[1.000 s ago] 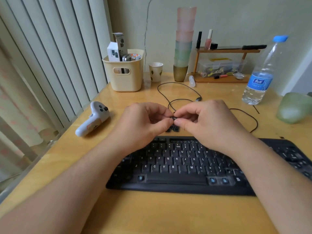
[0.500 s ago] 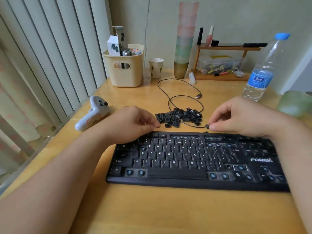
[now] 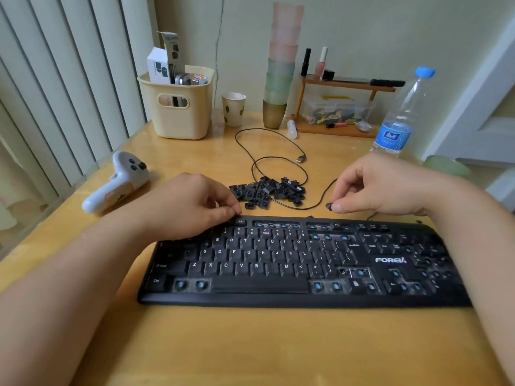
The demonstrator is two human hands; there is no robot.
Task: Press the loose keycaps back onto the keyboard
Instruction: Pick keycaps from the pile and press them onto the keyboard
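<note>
Yellow wooden desk (image 3: 250, 344) by a blinded window: the right hand (image 3: 373, 185) pinches one black keycap (image 3: 329, 206) between thumb and fingertip, just above the keyboard's (image 3: 292, 263) top row; which way the cap faces cannot be told. A second ago both hands met over the pile; since then they have parted, the right carrying the cap to the right. The left hand (image 3: 184, 204), fingers curled and holding nothing, rests on the keyboard's upper left corner. The keyboard's long axis runs left to right, several blue switch stems bare. Loose keycaps (image 3: 267, 192) lie heaped behind it, beside a looped cable (image 3: 278, 162).
</note>
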